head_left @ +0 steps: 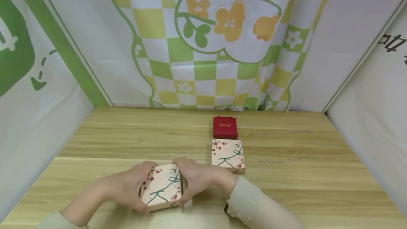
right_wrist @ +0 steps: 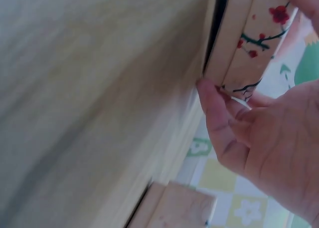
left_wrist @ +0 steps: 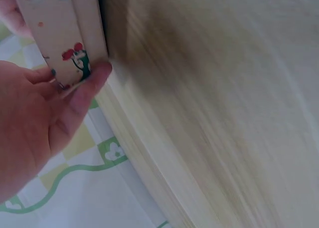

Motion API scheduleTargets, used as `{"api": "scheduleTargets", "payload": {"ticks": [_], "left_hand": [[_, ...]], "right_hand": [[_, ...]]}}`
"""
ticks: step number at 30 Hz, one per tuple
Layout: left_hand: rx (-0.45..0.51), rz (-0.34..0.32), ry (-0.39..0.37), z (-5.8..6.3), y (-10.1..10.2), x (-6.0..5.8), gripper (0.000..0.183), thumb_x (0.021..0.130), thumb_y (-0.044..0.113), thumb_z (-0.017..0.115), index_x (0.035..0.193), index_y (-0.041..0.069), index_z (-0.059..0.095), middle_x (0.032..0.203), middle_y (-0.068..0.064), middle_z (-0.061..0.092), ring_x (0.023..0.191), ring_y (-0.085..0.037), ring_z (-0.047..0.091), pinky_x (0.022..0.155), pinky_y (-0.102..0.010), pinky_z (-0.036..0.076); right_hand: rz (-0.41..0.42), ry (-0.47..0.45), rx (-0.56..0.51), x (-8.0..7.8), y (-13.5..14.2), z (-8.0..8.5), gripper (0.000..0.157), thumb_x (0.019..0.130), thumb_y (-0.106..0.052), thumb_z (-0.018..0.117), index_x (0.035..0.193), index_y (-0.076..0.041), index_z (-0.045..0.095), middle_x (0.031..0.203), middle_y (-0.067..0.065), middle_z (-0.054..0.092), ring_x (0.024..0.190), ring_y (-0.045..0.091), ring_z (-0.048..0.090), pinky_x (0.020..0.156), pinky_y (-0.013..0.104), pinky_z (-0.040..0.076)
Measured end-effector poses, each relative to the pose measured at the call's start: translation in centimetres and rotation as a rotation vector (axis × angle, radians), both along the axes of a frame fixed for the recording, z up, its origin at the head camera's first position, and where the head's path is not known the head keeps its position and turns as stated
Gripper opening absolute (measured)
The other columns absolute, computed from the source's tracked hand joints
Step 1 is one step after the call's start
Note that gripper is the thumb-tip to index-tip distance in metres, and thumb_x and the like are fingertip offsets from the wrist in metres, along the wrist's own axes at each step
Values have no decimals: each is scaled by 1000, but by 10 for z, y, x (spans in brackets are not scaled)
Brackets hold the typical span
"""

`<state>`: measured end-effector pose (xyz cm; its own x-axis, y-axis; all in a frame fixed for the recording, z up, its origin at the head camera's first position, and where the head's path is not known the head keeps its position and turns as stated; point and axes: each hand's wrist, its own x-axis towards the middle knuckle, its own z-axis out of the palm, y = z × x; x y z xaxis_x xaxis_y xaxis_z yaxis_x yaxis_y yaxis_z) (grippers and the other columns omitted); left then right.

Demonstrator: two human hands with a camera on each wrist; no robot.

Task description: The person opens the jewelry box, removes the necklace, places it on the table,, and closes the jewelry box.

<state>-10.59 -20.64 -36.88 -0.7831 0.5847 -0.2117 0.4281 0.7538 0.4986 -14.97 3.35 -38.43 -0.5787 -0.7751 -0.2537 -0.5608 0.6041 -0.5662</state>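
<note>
A cream cardboard box point(head_left: 163, 186) printed with red blossoms and dark green branches lies low over the near part of the table. From its left side my left hand point(head_left: 131, 185) grips it, thumb at the near corner. My right hand point(head_left: 198, 178) holds the opposite side, fingers at the far corner and thumb at the near one. Both wrist views show fingertips at the box's lower edge, close to the wood. In the right wrist view, a seam runs along the box's side wall point(right_wrist: 259, 41) between lid and base. The box's inside is hidden.
Right of my hands sits a second blossom-print box point(head_left: 227, 153), with a small red box point(head_left: 225, 128) bearing gold lettering directly behind it. Two thin silvery chains, a far one point(head_left: 279, 133) and a nearer one point(head_left: 284, 159), lie farther right on the wooden table point(head_left: 143, 130). Fabric curtains point(head_left: 203, 70) close off the back.
</note>
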Motion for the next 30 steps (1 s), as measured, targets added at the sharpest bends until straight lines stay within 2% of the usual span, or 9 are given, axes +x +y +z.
{"api": "scheduleTargets", "payload": {"ticks": [3, 7, 10, 15, 18, 23, 26, 30], "left_hand": [[60, -9, -51, 1, 1, -3, 98, 57, 43, 82, 132, 6, 30, 114, 4, 44, 100, -11, 47, 85, -24, 42], [81, 2, -83, 3, 5, -5, 101, 57, 42, 82, 134, 4, 27, 116, 2, 43, 100, -12, 47, 85, -24, 42], [93, 3, -79, 4, 8, -8, 103, 58, 41, 82, 136, 5, 26, 119, 2, 42, 101, -12, 47, 86, -25, 42], [166, -37, -35, 10, 11, -16, 103, 59, 39, 82, 139, 10, 24, 122, 3, 41, 103, -13, 47, 87, -27, 43], [214, -54, -34, 16, 14, -22, 104, 60, 37, 82, 141, 14, 21, 125, 3, 39, 106, -14, 47, 88, -29, 44], [323, -51, -65, 23, 24, -32, 105, 63, 35, 82, 143, 24, 15, 129, 2, 38, 110, -17, 47, 89, -30, 45], [395, -50, -90, 24, 34, -38, 105, 65, 34, 81, 143, 30, 11, 131, 0, 37, 111, -19, 47, 87, -32, 46], [459, -30, -127, 24, 47, -44, 106, 66, 34, 81, 143, 36, 8, 129, 0, 39, 109, -22, 48, 86, -39, 47]], "right_hand": [[-6, -71, -47, -3, 7, 1, 107, 62, -36, 83, 143, -10, 18, 140, 2, 30, 128, 13, 32, 108, 28, 28], [-20, -109, -83, -4, 12, 1, 106, 61, -33, 84, 142, -11, 17, 136, 2, 32, 126, 12, 34, 108, 27, 28], [-24, -121, -130, -4, 16, 0, 106, 61, -32, 83, 141, -12, 17, 133, 1, 33, 122, 11, 36, 106, 26, 30], [-58, -172, -254, -5, 28, 5, 104, 62, -28, 82, 141, -20, 15, 129, -4, 35, 114, 8, 40, 100, 27, 36], [-59, -145, -318, -7, 38, 11, 102, 64, -25, 81, 141, -23, 13, 125, -5, 36, 109, 8, 42, 95, 29, 41], [-78, -31, -400, -11, 57, 18, 101, 63, -26, 81, 140, -22, 16, 123, -6, 36, 108, 13, 43, 90, 31, 44], [-135, -16, -422, -11, 69, 20, 102, 62, -27, 82, 140, -24, 17, 125, -6, 36, 109, 15, 45, 91, 36, 44], [-184, -54, -466, -11, 85, 22, 102, 63, -23, 83, 139, -27, 16, 130, -4, 34, 114, 18, 45, 93, 41, 44]]}}
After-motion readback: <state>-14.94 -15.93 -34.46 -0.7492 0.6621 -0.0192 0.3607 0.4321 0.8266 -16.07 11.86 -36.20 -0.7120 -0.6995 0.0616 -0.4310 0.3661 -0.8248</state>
